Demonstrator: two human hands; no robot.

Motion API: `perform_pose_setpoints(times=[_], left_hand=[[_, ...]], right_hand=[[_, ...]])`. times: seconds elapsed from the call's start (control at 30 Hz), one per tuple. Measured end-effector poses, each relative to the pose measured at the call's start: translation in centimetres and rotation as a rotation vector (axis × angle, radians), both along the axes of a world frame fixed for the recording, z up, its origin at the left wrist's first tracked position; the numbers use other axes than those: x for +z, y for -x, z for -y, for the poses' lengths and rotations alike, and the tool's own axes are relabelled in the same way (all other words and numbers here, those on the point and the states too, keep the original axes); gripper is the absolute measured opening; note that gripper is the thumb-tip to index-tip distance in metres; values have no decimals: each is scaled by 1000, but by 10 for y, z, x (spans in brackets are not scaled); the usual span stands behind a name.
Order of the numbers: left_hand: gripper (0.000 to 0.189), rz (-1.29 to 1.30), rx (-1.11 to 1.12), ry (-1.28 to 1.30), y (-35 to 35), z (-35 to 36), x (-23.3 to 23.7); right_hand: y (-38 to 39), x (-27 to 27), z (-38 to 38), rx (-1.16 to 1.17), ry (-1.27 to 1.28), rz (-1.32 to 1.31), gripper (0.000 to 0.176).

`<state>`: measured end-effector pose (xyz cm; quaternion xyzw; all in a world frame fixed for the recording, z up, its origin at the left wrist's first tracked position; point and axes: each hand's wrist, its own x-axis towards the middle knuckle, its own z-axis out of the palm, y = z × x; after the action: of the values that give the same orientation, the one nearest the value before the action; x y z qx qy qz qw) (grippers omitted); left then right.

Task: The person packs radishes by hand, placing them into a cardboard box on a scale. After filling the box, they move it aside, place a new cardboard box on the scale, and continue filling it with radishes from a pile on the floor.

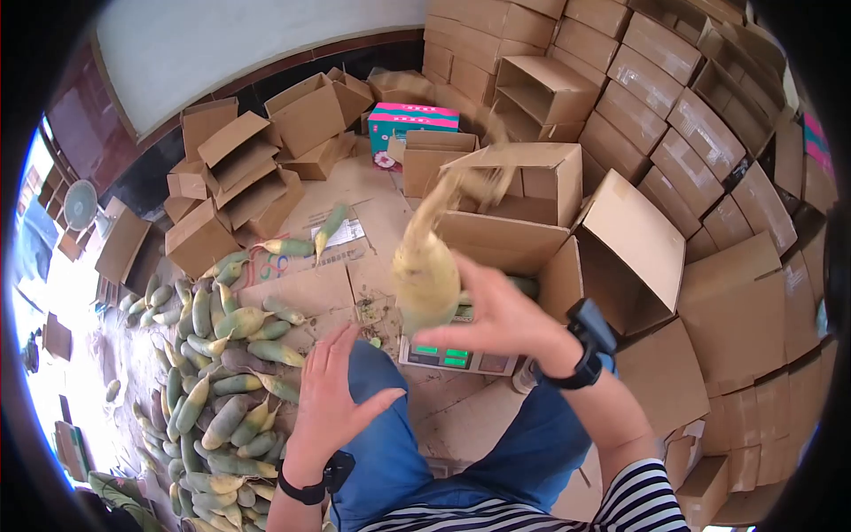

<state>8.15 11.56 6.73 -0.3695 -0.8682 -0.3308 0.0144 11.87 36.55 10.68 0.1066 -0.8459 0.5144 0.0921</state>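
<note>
Both hands are open with fingers spread. The left hand [332, 395] hovers palm-down just left of the scale [456, 356]. The right hand [496, 319] is raised above the scale, and its fingertips are next to a pale, blurred shoot [425, 275]. The shoot is upright over the scale's left end. Neither hand grips it, and I cannot tell whether the right fingers touch it.

The work looks far from finished. A large pile of shoots [222, 381] lies on the floor well left of the scale. The open box [523, 244] just behind the scale seems nearly empty, with only a bit of green showing inside. More open boxes [257, 160] wait far behind and left of the scale. Taped cartons [674, 115] are stacked behind and right of it, which suggests much packing is already done.
</note>
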Motion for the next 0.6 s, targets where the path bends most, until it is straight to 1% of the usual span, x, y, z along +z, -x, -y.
perform_pose_setpoints(times=[0.03,0.07,0.1,0.13,0.2,0.23,0.3,0.33,0.4,0.43,0.5,0.6], left_hand=[[72,-45,1,79,2,1,-10],[72,-48,-9,86,5,2,-26],[71,-94,10,147,7,3,-43],[69,-141,29,207,9,4,-51],[67,-155,35,222,10,4,-52],[65,-168,52,230,11,4,-52],[63,-155,49,215,14,4,-51],[62,-141,47,197,15,4,-51],[61,-144,51,201,15,3,-53],[60,-150,66,198,16,2,-54],[60,-146,61,196,16,2,-54],[60,-135,60,187,16,1,-53]], right_hand=[[3,-3,-16,-78,-133,-26,69],[6,-13,-32,-158,-266,-49,67],[12,-32,-48,-213,-324,-75,61],[16,-49,-63,-221,-318,-74,61],[18,-81,-90,-312,-508,160,61],[19,-99,-101,-316,-503,162,61],[19,-130,-119,-321,-716,351,58],[19,-138,-125,-324,-708,357,58],[21,-150,-136,-210,-942,521,59],[21,-155,-140,-209,-938,522,59],[22,-162,-144,-179,-1037,623,50],[23,-163,-143,-159,-995,662,47]])
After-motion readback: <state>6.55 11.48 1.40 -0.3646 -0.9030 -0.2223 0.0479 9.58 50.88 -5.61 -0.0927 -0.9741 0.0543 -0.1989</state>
